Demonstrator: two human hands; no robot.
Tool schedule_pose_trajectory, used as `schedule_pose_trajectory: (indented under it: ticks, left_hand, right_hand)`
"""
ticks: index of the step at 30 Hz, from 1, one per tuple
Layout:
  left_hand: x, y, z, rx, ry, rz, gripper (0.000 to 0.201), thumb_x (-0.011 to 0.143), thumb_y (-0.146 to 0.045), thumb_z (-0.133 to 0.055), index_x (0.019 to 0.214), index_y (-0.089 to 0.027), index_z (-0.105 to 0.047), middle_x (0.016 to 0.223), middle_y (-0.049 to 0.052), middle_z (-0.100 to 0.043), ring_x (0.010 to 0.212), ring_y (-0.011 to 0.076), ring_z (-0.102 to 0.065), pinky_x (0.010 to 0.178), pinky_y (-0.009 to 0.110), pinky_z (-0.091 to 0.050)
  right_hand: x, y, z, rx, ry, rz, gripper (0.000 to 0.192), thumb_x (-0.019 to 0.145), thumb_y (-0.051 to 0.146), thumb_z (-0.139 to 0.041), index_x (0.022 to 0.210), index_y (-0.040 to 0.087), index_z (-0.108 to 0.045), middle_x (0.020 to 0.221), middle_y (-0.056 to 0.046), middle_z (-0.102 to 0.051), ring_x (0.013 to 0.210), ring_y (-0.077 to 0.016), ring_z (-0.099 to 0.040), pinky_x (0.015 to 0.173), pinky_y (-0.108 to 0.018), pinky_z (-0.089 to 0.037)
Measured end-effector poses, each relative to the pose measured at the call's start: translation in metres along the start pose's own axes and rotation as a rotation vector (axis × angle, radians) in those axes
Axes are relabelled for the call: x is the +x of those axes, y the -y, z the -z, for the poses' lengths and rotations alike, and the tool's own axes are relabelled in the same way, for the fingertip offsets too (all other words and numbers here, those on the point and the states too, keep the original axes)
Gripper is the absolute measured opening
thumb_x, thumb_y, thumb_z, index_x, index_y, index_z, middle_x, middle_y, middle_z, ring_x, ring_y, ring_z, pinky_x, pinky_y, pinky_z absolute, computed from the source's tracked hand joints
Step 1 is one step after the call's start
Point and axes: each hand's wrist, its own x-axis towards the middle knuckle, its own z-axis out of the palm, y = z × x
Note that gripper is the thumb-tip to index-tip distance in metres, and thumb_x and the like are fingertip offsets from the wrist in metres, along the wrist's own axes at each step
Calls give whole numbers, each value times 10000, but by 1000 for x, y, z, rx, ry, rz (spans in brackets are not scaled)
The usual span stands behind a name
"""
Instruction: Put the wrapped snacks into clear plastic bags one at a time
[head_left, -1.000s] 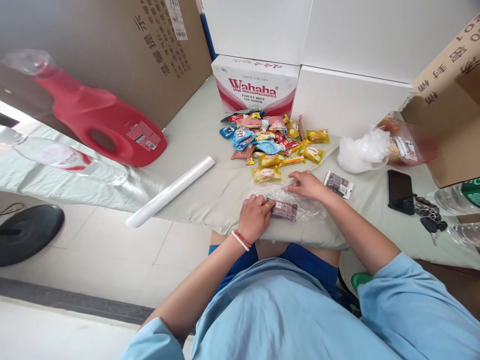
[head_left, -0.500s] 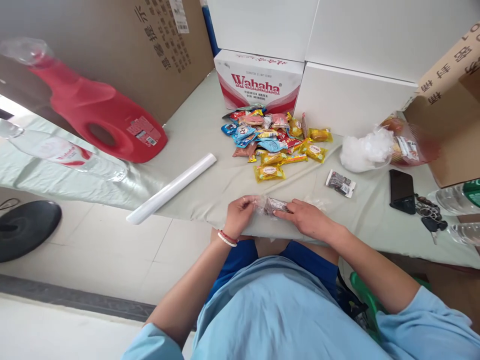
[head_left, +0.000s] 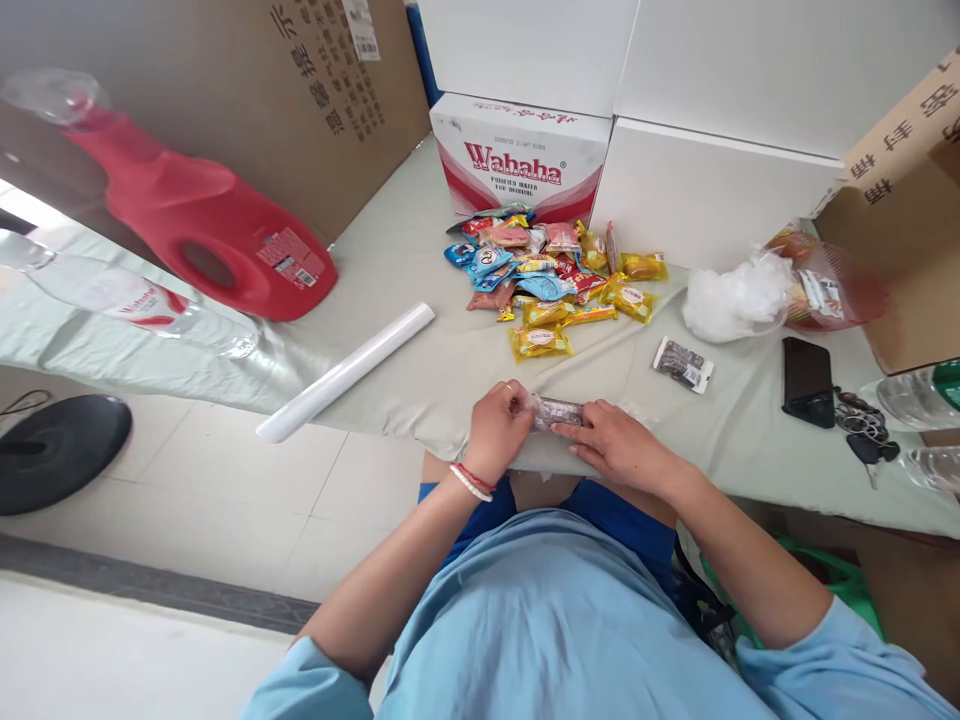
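Observation:
At the table's near edge lies a small dark snack packet (head_left: 556, 412) with clear plastic film about it. My left hand (head_left: 501, 428) is closed at its left end, fingers pinched on the film. My right hand (head_left: 621, 445) grips the other end, with the thumb along the near side and fingers over the top. Part of the packet is hidden under my fingers. A second dark snack packet (head_left: 683, 365) rests flat to the right, apart from both hands. To the left lies a white roll of film (head_left: 346, 372).
Beyond my hands is a pile of wrapped snacks (head_left: 551, 275) before a Wahaba-printed carton (head_left: 521, 165). A red jug (head_left: 225, 225) and a water bottle (head_left: 127, 298) are at left. Crumpled clear plastic (head_left: 739, 295), a phone (head_left: 807, 382) and keys (head_left: 862, 425) sit at right.
My left hand has moved right, closer to the packet, and its fingers have curled in over the film at the left end. My right hand stays on the packet.

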Motion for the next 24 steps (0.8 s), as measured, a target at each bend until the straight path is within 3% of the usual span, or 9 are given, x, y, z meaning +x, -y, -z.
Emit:
schedule_pose_trajectory:
  ticks: [3, 7, 9, 12, 15, 18, 21, 24]
  left_hand:
    - [-12, -19, -17, 105, 10, -158, 77, 922, -181, -574, 910, -195, -649, 933, 47, -672, 857, 188, -642, 787, 313, -512]
    - [-26, -27, -38, 398, 68, -367, 227, 1012, -284, -507, 1074, -161, -687, 1146, 130, -689, 1041, 268, -634, 872, 403, -506]
    - [-32, -24, -43, 520, 47, -426, 287, 1025, -299, -482, 1185, -150, -668, 1230, 143, -679, 1072, 287, -619, 859, 428, -494]
    - [-39, -19, -48, 653, 23, -483, 341, 997, -255, -500, 1285, -127, -630, 1334, 162, -647, 1120, 304, -600, 829, 443, -474]
    - [-44, -18, -53, 733, 21, -499, 387, 960, -213, -519, 1319, -104, -613, 1386, 184, -619, 1144, 313, -587, 837, 450, -459]
    - [-45, -18, -55, 750, 39, -500, 413, 952, -204, -517, 1342, -95, -600, 1398, 196, -609, 1155, 313, -583, 851, 448, -455]
    - [-44, -17, -53, 733, 73, -522, 413, 949, -186, -512, 1344, -104, -599, 1402, 198, -604, 1196, 310, -575, 850, 434, -459]
    - [-43, -17, -52, 716, 99, -534, 408, 953, -173, -511, 1347, -120, -598, 1408, 192, -604, 1196, 304, -585, 830, 426, -471]
  right_hand:
    - [-3, 2, -6, 92, -89, -4, 323, 1019, 313, -566, 1291, 236, -722, 995, -106, -586, 932, -248, -529, 836, -380, -468]
    - [-20, -6, -2, 414, -226, -56, 297, 1038, 349, -500, 1110, 236, -764, 964, -87, -655, 922, -222, -602, 836, -354, -513]
    - [-30, -17, 0, 491, -412, -277, 351, 1054, 395, -442, 1146, 245, -745, 964, -71, -677, 900, -209, -635, 834, -346, -532]
    - [-40, -33, -8, 313, -640, -642, 424, 1002, 500, -492, 1184, 196, -724, 1021, -119, -656, 1006, -277, -621, 927, -447, -528]
    - [-45, -37, -21, 167, -539, -647, 386, 898, 510, -627, 1060, 178, -738, 1183, -182, -624, 1242, -371, -509, 1086, -561, -425]
    - [-53, -26, -18, 214, -457, -576, 224, 895, 418, -613, 923, 214, -703, 1307, -151, -602, 1298, -345, -493, 1094, -511, -420]
    - [-55, -9, 6, 393, -402, -634, 206, 932, 409, -561, 948, 230, -660, 1037, -77, -686, 941, -236, -648, 843, -363, -511]
    - [-33, 4, 31, 502, -338, -644, 184, 940, 407, -571, 918, 233, -628, 706, 28, -628, 651, -163, -583, 663, -273, -443]
